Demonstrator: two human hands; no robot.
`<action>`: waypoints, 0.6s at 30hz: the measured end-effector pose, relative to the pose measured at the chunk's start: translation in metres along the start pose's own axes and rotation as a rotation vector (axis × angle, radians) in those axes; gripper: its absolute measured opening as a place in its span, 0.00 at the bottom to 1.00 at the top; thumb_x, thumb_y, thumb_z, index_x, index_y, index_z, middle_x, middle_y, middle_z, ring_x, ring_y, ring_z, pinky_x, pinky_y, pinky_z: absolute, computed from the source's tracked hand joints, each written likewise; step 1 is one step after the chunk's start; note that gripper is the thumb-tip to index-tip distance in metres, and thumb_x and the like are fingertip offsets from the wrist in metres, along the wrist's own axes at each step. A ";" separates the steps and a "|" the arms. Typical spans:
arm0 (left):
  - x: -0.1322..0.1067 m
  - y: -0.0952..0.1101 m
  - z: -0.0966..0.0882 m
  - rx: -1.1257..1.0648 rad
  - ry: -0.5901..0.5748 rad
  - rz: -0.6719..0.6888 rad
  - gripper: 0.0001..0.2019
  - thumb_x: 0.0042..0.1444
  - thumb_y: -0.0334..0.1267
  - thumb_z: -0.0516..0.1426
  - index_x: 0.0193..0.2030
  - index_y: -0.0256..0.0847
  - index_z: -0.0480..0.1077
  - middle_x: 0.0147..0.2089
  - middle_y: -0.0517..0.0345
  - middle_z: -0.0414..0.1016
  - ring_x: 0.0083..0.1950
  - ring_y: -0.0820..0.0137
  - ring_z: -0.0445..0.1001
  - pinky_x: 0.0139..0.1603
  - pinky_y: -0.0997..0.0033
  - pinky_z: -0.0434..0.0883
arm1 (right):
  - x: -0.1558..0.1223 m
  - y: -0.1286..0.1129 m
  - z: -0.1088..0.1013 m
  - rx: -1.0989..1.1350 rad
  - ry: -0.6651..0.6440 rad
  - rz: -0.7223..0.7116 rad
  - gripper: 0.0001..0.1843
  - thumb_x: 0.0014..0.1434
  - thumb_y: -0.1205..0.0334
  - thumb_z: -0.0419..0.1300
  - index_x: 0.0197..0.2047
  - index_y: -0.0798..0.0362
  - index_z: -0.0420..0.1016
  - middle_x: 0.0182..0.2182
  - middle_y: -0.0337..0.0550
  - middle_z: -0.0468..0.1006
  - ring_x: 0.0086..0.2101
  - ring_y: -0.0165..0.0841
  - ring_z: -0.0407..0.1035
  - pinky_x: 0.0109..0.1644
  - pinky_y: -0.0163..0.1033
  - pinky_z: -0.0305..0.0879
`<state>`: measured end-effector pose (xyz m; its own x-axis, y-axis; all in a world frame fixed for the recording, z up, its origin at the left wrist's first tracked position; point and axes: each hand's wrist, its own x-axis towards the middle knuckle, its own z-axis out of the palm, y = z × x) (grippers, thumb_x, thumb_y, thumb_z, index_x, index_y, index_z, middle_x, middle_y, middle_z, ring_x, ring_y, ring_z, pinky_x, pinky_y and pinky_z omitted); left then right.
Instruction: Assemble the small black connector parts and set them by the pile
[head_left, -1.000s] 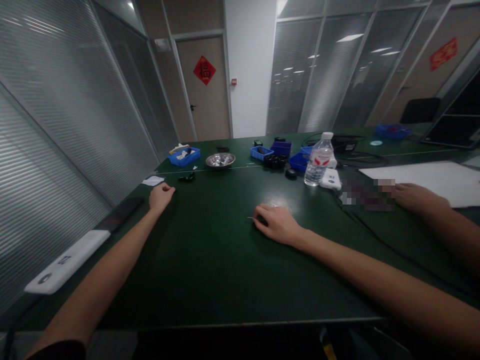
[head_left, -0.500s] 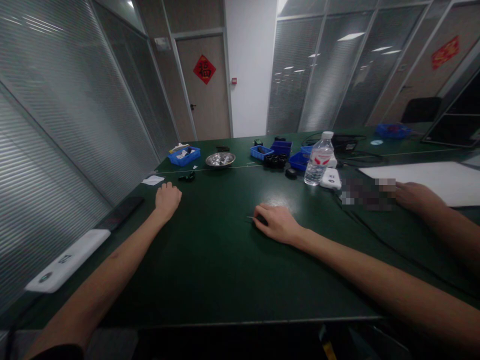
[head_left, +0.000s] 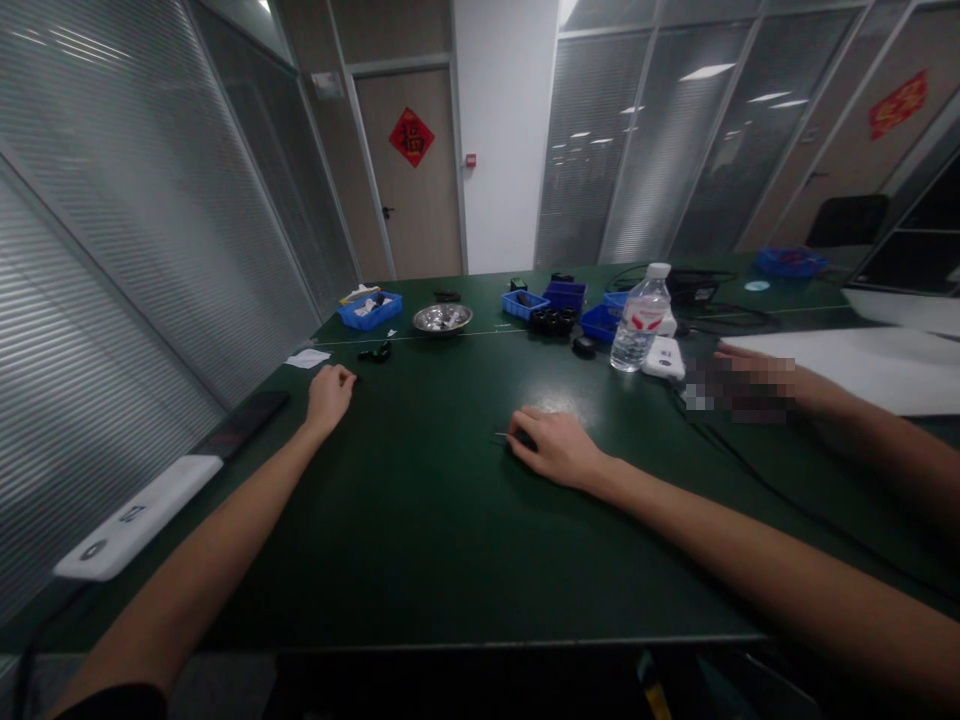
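My left hand [head_left: 328, 393] rests on the green table [head_left: 420, 520] with its fingers curled in; whether anything is inside them stays hidden. A small black part [head_left: 374, 352] lies just beyond it. My right hand [head_left: 551, 446] lies at the table's middle, fingers curled over a small dark object [head_left: 523, 440] with a thin pin sticking out to the left.
Another person's hand [head_left: 757, 372] and forearm reach in from the right by a white sheet [head_left: 862, 365]. A water bottle [head_left: 636, 318], blue bins [head_left: 368, 312], a metal dish [head_left: 442, 318] and a white device [head_left: 135, 516] sit around the table.
My left hand slid slightly right and then back, curling its fingers. The other person's hand shifted left. My right hand stayed put.
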<state>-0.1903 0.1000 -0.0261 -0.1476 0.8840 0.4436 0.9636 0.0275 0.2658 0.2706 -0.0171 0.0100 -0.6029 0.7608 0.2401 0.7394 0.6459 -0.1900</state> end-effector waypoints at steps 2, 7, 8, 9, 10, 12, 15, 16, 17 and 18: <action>0.006 -0.007 0.003 -0.054 -0.016 -0.061 0.12 0.63 0.42 0.55 0.43 0.38 0.77 0.46 0.47 0.80 0.45 0.60 0.78 0.48 0.65 0.72 | 0.000 0.000 -0.001 0.013 0.002 -0.005 0.11 0.70 0.55 0.54 0.47 0.51 0.72 0.42 0.43 0.77 0.35 0.33 0.71 0.37 0.38 0.59; 0.015 -0.018 0.008 -0.154 -0.064 -0.135 0.14 0.61 0.42 0.57 0.49 0.41 0.79 0.46 0.52 0.83 0.46 0.62 0.80 0.48 0.68 0.73 | -0.001 0.000 -0.002 0.016 -0.002 -0.004 0.10 0.70 0.55 0.55 0.47 0.51 0.72 0.42 0.44 0.77 0.35 0.32 0.70 0.37 0.37 0.59; 0.016 -0.019 0.008 -0.167 -0.072 -0.134 0.14 0.61 0.41 0.57 0.49 0.42 0.80 0.47 0.52 0.83 0.47 0.62 0.80 0.49 0.68 0.73 | 0.000 0.000 -0.001 0.008 -0.004 -0.002 0.10 0.70 0.55 0.55 0.47 0.51 0.72 0.41 0.43 0.77 0.35 0.33 0.70 0.37 0.37 0.58; 0.016 -0.020 0.009 -0.177 -0.080 -0.133 0.14 0.61 0.41 0.57 0.49 0.43 0.81 0.48 0.52 0.83 0.47 0.61 0.80 0.50 0.68 0.73 | 0.000 0.000 0.000 0.000 -0.003 0.000 0.10 0.70 0.55 0.55 0.47 0.51 0.72 0.41 0.43 0.77 0.35 0.33 0.70 0.36 0.37 0.58; 0.016 -0.021 0.010 -0.185 -0.084 -0.136 0.14 0.61 0.41 0.58 0.49 0.43 0.81 0.48 0.52 0.83 0.48 0.61 0.80 0.51 0.67 0.72 | 0.000 0.000 0.000 -0.004 -0.002 0.000 0.10 0.70 0.55 0.54 0.47 0.51 0.72 0.41 0.43 0.77 0.35 0.33 0.70 0.36 0.37 0.57; 0.017 -0.022 0.011 -0.196 -0.084 -0.152 0.15 0.60 0.40 0.58 0.50 0.41 0.81 0.48 0.50 0.83 0.47 0.59 0.80 0.51 0.66 0.73 | 0.000 0.000 0.001 -0.007 0.003 0.000 0.10 0.70 0.55 0.54 0.47 0.51 0.72 0.41 0.43 0.77 0.35 0.33 0.71 0.36 0.37 0.57; 0.017 -0.022 0.011 -0.208 -0.075 -0.166 0.16 0.59 0.41 0.59 0.50 0.39 0.81 0.47 0.48 0.83 0.47 0.57 0.81 0.51 0.65 0.74 | 0.000 0.000 0.000 0.004 0.004 -0.007 0.10 0.70 0.55 0.54 0.47 0.51 0.72 0.41 0.43 0.77 0.35 0.33 0.71 0.36 0.37 0.57; 0.016 -0.021 0.011 -0.210 -0.072 -0.164 0.15 0.59 0.41 0.59 0.49 0.39 0.82 0.47 0.48 0.84 0.47 0.57 0.81 0.51 0.64 0.74 | 0.000 0.000 0.000 0.006 0.004 -0.009 0.11 0.70 0.55 0.54 0.47 0.51 0.72 0.41 0.43 0.77 0.35 0.33 0.71 0.36 0.37 0.57; 0.016 -0.021 0.011 -0.212 -0.068 -0.159 0.14 0.59 0.41 0.59 0.47 0.40 0.82 0.47 0.48 0.84 0.47 0.56 0.81 0.52 0.64 0.74 | 0.000 0.000 0.000 0.007 0.006 -0.010 0.10 0.70 0.55 0.54 0.47 0.51 0.72 0.41 0.43 0.77 0.35 0.33 0.71 0.36 0.37 0.57; 0.016 -0.021 0.011 -0.214 -0.062 -0.154 0.13 0.59 0.40 0.59 0.46 0.40 0.82 0.47 0.49 0.84 0.48 0.56 0.80 0.53 0.63 0.73 | 0.000 0.000 0.000 0.007 0.007 -0.013 0.10 0.70 0.55 0.54 0.47 0.51 0.72 0.41 0.43 0.77 0.35 0.33 0.71 0.36 0.37 0.57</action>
<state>-0.2104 0.1187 -0.0340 -0.2685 0.9041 0.3324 0.8608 0.0703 0.5041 0.2705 -0.0170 0.0103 -0.6103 0.7521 0.2489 0.7296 0.6560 -0.1933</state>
